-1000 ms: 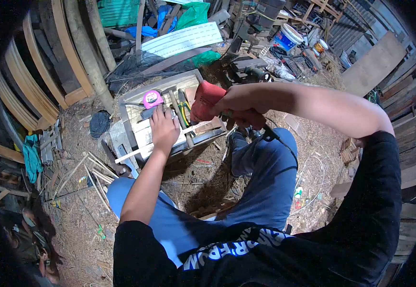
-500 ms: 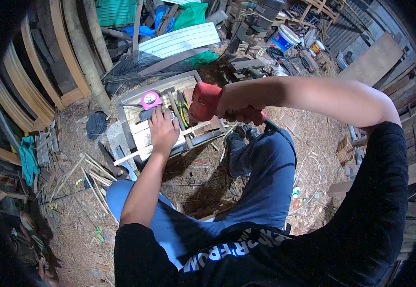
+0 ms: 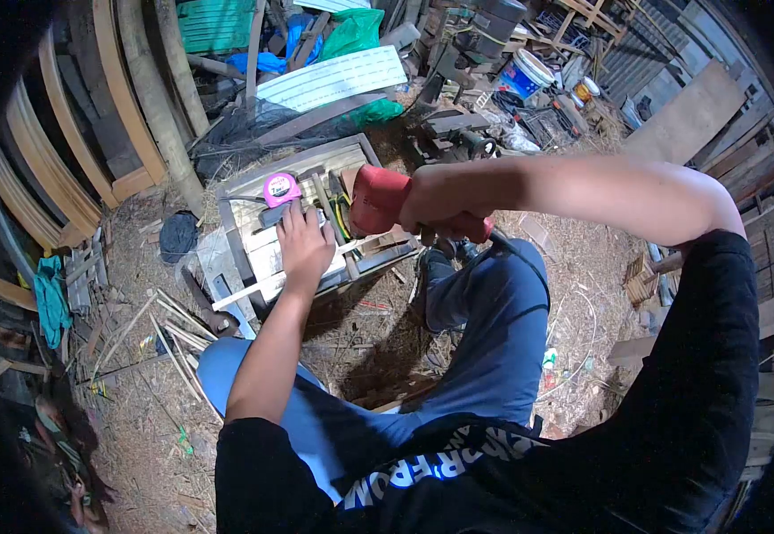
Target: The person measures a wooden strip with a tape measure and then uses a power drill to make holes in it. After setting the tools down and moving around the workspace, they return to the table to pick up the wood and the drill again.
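My left hand (image 3: 305, 245) lies palm down over a thin pale wooden strip (image 3: 243, 294), its fingers stretched out and a little apart. Under and around that hand is a low wooden work box (image 3: 225, 191). A pink tape measure (image 3: 281, 190) and a small dark block (image 3: 271, 216) sit just beyond my fingertips. My right hand (image 3: 431, 205) is wrapped round the handle of a red corded power tool (image 3: 378, 198), whose front end is over the strip's right end. The tool's working tip is hidden from view. Yellow-handled pliers (image 3: 341, 216) lie between the hands.
A black cable (image 3: 525, 252) runs from the tool over my right knee. Wooden frames (image 3: 124, 89) lean at the left. Loose wood strips (image 3: 173, 334) lie beside my left knee. A white and blue bucket (image 3: 529, 73) stands among clutter at the back right.
My right forearm and the rear of the red power tool have dropped slightly, and the tool has shifted slightly. My left hand stays in place over the strip.
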The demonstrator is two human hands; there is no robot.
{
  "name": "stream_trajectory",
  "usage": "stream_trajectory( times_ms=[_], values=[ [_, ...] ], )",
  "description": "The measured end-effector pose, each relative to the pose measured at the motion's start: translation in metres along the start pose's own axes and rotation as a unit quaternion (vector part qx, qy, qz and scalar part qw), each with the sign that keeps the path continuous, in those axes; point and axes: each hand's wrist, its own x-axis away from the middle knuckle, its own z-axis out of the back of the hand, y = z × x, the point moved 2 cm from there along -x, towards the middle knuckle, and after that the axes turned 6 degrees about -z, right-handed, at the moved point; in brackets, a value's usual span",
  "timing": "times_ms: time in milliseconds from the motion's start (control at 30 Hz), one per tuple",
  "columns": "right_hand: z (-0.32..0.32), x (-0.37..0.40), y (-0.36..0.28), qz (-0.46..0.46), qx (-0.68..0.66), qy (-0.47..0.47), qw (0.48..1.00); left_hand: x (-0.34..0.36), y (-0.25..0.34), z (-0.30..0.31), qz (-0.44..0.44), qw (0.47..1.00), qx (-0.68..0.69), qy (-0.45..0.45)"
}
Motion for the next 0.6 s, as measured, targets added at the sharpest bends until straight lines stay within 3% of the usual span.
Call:
stream_trajectory(
  times_ms=[300,600],
  values=[
    [0.013,-0.014,0.011,0.046,-0.119,-0.155,0.980,-0.001,0.002,0.003,0.010,1.000,0.002,-0.017],
    [0.008,-0.021,0.014,0.042,-0.147,-0.101,0.983,-0.001,0.000,0.000,-0.001,1.000,0.002,0.008]
  ],
)
